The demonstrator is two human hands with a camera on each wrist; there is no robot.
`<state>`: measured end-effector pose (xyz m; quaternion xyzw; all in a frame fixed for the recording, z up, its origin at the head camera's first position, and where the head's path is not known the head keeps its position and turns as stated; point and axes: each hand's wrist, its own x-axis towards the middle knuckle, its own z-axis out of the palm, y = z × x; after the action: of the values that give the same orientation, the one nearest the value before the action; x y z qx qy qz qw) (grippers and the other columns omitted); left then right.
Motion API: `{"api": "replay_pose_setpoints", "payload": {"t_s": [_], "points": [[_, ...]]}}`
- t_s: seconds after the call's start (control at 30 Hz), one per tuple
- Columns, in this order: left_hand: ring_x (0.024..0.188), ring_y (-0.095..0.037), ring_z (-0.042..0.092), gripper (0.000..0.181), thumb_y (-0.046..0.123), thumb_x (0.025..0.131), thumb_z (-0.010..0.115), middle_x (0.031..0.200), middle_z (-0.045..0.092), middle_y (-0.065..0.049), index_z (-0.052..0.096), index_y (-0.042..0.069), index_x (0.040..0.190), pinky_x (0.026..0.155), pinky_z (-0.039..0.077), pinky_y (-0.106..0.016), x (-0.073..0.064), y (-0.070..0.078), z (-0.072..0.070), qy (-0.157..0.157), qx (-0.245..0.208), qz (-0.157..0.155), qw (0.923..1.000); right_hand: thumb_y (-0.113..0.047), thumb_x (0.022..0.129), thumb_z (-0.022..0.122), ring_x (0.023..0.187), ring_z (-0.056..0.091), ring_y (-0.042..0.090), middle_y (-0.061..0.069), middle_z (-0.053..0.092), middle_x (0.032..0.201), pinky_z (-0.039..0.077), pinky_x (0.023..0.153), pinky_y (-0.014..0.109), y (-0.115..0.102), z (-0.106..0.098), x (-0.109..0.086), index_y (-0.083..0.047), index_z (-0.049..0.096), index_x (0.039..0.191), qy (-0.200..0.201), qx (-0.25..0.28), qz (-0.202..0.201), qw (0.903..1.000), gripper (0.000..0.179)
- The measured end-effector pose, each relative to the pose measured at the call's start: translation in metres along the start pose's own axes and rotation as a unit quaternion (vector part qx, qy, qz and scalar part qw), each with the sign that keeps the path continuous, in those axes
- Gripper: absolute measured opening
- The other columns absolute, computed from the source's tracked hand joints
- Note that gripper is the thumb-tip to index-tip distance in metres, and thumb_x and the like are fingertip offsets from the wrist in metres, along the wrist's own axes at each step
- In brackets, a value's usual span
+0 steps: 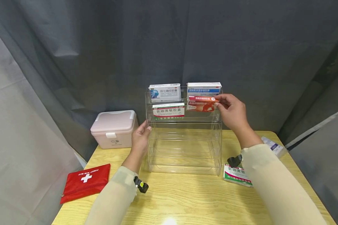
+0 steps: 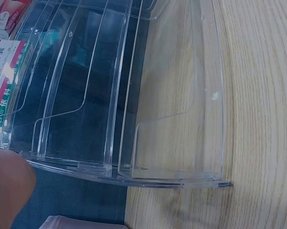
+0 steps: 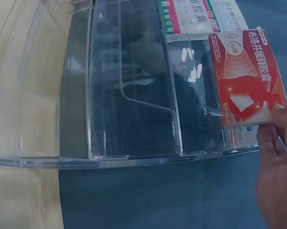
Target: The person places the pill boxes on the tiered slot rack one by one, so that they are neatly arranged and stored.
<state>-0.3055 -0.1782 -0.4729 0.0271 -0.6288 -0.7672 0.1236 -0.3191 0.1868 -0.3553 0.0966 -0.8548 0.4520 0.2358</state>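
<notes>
A clear tiered display rack (image 1: 183, 161) stands upright on the wooden table. My right hand (image 1: 233, 112) pinches an orange-red medicine box (image 1: 200, 105) by its right end, at the second tier on the right; the right wrist view shows the same red box (image 3: 248, 78) between thumb and fingers. With its thumb in front, my left hand (image 1: 140, 137) holds the rack's left side edge. A green-and-white medicine box (image 1: 168, 111) sits left of the red one. On the top tier are a white box (image 1: 165, 93) and a blue-and-white box (image 1: 204, 89).
A pale pink lidded case (image 1: 114, 128) stands left of the rack, behind a red first aid pouch (image 1: 85, 181). Right of the rack, another green-and-white box (image 1: 236, 176) lies partly under my right forearm. A white-and-blue package (image 1: 273, 146) lies near the table's right edge.
</notes>
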Motion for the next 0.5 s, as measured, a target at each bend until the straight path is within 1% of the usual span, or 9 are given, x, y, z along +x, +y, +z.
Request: {"api": "replay_pose_setpoints", "payload": {"t_s": [0.03,0.07,0.1,0.2,0.27,0.3,0.4,0.5], "points": [[0.162,-0.026,0.041,0.049,0.004,0.109,0.062,0.169,0.05,-0.008,0.054,0.002,0.157,0.135,0.035,-0.04,0.0001,-0.0002,-0.0002,-0.002,0.001,0.001,1.0,-0.013,0.108,0.07,0.12,0.074,0.027,0.01,0.072,0.132,0.052,0.083,0.002,0.0005,0.0008,-0.0001,-0.009,0.074,0.131,-0.001,-0.003,-0.003,1.0,0.024],[0.162,-0.026,0.041,0.049,0.004,0.109,0.062,0.169,0.05,-0.008,0.054,0.002,0.158,0.135,0.035,-0.04,0.0,-0.0003,-0.0002,-0.003,0.001,0.002,1.0,-0.012,0.108,0.071,0.118,0.075,0.027,0.01,0.072,0.131,0.053,0.083,0.003,0.0005,0.0015,-0.0003,-0.009,0.075,0.13,-0.001,-0.006,-0.007,1.0,0.023],[0.162,-0.026,0.041,0.049,0.004,0.109,0.062,0.169,0.049,-0.008,0.054,0.002,0.158,0.135,0.035,-0.04,-0.0003,-0.0002,-0.0001,-0.003,0.001,0.002,1.0,-0.012,0.108,0.07,0.118,0.075,0.028,0.01,0.072,0.13,0.057,0.085,0.007,0.0007,0.0024,-0.0004,-0.009,0.075,0.13,-0.002,-0.01,-0.013,0.9999,0.023],[0.163,-0.026,0.039,0.049,0.004,0.11,0.062,0.17,0.048,-0.008,0.053,0.002,0.158,0.136,0.034,-0.041,-0.002,0.0006,-0.0004,-0.004,0.003,0.001,1.0,-0.008,0.109,0.067,0.12,0.074,0.03,0.011,0.07,0.13,0.065,0.097,0.028,0.001,0.005,-0.0019,-0.008,0.074,0.13,-0.008,-0.029,-0.039,0.9988,0.022],[0.163,-0.026,0.039,0.05,0.005,0.11,0.062,0.17,0.048,-0.007,0.053,0.003,0.158,0.136,0.033,-0.041,-0.0026,0.0008,-0.0003,-0.002,0.003,-0.002,1.0,-0.004,0.109,0.064,0.121,0.073,0.033,0.013,0.069,0.131,0.065,0.099,0.047,0.0013,0.0069,-0.0036,-0.006,0.073,0.13,-0.013,-0.042,-0.053,0.9976,0.023],[0.163,-0.027,0.039,0.05,0.004,0.11,0.062,0.17,0.048,-0.007,0.053,0.003,0.158,0.136,0.033,-0.041,-0.0026,0.0008,-0.0003,-0.002,0.004,-0.003,1.0,-0.002,0.109,0.063,0.121,0.073,0.034,0.014,0.068,0.132,0.065,0.099,0.053,0.0015,0.0079,-0.0046,-0.005,0.072,0.13,-0.016,-0.049,-0.06,0.9969,0.024],[0.163,-0.026,0.039,0.049,0.004,0.11,0.062,0.17,0.048,-0.007,0.054,0.003,0.158,0.136,0.033,-0.041,-0.0024,0.0006,-0.0003,-0.003,0.005,-0.003,1.0,0.001,0.108,0.062,0.119,0.071,0.036,0.016,0.068,0.133,0.064,0.096,0.056,0.0015,0.0097,-0.0061,-0.004,0.071,0.13,-0.02,-0.078,-0.076,0.9939,0.024],[0.163,-0.027,0.039,0.049,0.004,0.11,0.061,0.17,0.048,-0.008,0.053,0.002,0.158,0.136,0.033,-0.041,-0.0022,0.0004,-0.0004,-0.006,0.005,0.0,1.0,0.0,0.108,0.063,0.119,0.069,0.036,0.016,0.067,0.134,0.062,0.095,0.057,0.0,0.0101,-0.0068,-0.004,0.07,0.131,-0.034,-0.113,-0.083,0.9895,0.024]]}}
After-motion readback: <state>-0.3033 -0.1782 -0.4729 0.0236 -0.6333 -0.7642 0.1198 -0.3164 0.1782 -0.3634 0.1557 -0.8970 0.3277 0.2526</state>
